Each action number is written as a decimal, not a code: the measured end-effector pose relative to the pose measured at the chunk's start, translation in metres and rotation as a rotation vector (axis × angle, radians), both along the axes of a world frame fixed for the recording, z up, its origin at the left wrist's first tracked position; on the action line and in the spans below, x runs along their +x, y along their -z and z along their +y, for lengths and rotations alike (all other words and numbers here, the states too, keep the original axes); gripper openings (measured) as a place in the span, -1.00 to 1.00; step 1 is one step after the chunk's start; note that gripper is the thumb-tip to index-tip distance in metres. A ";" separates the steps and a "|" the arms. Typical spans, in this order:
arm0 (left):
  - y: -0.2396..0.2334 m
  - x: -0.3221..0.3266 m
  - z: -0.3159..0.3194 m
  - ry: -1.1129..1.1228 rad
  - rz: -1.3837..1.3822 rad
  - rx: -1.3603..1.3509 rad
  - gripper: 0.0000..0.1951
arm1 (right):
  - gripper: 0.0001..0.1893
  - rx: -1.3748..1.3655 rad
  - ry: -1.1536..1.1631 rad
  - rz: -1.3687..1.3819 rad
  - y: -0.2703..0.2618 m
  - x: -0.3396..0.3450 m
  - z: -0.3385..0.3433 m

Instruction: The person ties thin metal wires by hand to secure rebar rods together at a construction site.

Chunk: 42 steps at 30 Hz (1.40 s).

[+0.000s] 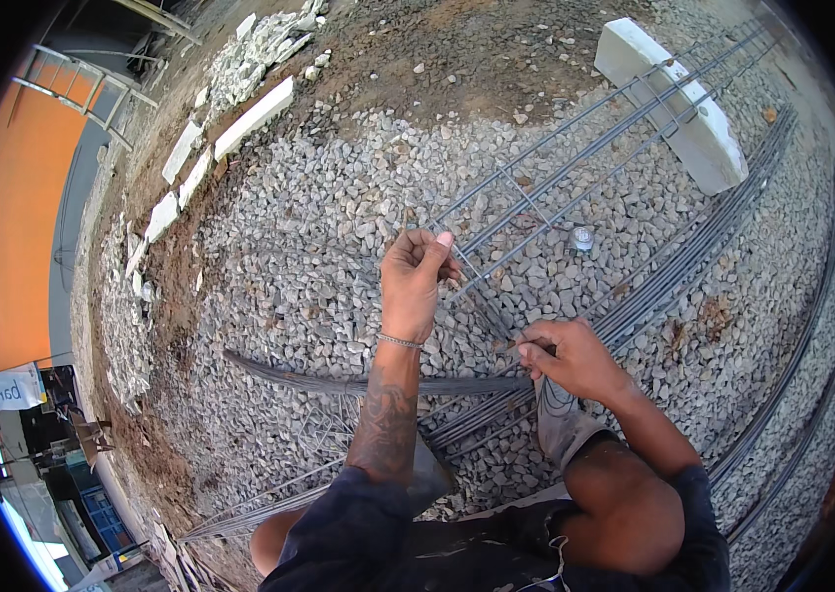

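My left hand (417,277) is at the near end of a rebar cage (562,177) made of long steel bars and cross stirrups; its thumb and fingers pinch at the corner bar and stirrup. To the right and nearer my body, my right hand (569,359) has its fingers curled, with thin wire at the fingertips. Below it, a bundle of thin tie wire (388,386) stretches left across the gravel, passing under my left forearm. The far part of the cage rests on a pale concrete block (717,144).
A bundle of long steel bars (684,255) runs diagonally on the gravel, with more bars (787,392) at the right. A plastic cup (582,238) lies by the cage. Bent steel stirrups (325,429) are near my left forearm. White broken slabs (255,118) line the left, near a ladder (81,92).
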<state>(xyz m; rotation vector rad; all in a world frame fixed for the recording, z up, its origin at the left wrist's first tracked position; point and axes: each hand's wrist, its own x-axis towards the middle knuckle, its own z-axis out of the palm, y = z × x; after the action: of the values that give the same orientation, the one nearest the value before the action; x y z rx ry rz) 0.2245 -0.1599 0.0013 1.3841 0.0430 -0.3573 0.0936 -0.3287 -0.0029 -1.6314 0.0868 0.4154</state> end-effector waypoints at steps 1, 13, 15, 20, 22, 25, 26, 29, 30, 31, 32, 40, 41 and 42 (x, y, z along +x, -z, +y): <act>-0.001 0.000 0.000 0.002 -0.005 0.012 -0.85 | -0.87 -0.043 0.038 -0.033 0.000 -0.001 0.000; -0.001 0.003 -0.005 0.025 -0.128 -0.103 -0.90 | -0.79 0.239 0.122 -0.058 0.021 -0.001 -0.003; -0.002 0.003 -0.004 0.045 -0.113 -0.103 -0.90 | -0.80 0.317 0.156 0.105 0.009 -0.002 0.001; 0.003 0.001 -0.003 0.063 -0.021 -0.233 -0.86 | -0.81 0.422 0.197 0.296 0.006 -0.003 0.000; 0.001 0.002 -0.002 0.083 -0.016 -0.296 -0.83 | -0.78 0.414 0.298 0.303 0.009 -0.003 0.003; 0.006 0.004 0.001 0.121 -0.186 -0.038 -0.83 | -0.75 0.135 0.311 0.172 0.020 -0.003 0.003; 0.006 0.004 0.002 0.119 -0.186 -0.035 -0.83 | -0.75 0.137 0.309 0.171 0.022 -0.003 0.004; 0.006 0.004 -0.008 0.073 -0.129 -0.047 -0.82 | -0.75 0.259 0.437 0.080 0.025 -0.004 -0.003; 0.005 0.005 -0.008 0.054 -0.091 -0.108 -0.82 | -0.76 0.342 0.430 0.096 0.025 -0.003 -0.003; 0.004 0.006 -0.008 0.035 -0.052 -0.170 -0.82 | -0.77 0.423 0.422 0.112 0.024 -0.002 -0.004; 0.003 0.007 -0.008 0.037 -0.052 -0.171 -0.82 | -0.77 0.422 0.424 0.110 0.021 -0.001 -0.007; 0.007 0.018 -0.008 0.027 0.012 0.070 -0.79 | -0.91 -0.658 0.102 -0.556 0.020 0.005 -0.004; 0.009 0.020 -0.011 0.031 0.011 0.066 -0.79 | -0.91 -0.663 0.105 -0.555 0.021 0.005 -0.005; 0.010 0.021 -0.012 -0.047 0.095 0.025 -0.79 | -0.92 -0.718 0.188 -0.672 0.019 0.008 -0.003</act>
<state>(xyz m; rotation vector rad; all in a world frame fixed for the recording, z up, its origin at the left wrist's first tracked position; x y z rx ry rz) 0.2460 -0.1717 -0.0085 1.3874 0.1586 -0.3844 0.1017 -0.3321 -0.0215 -2.3639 -0.1337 -0.3717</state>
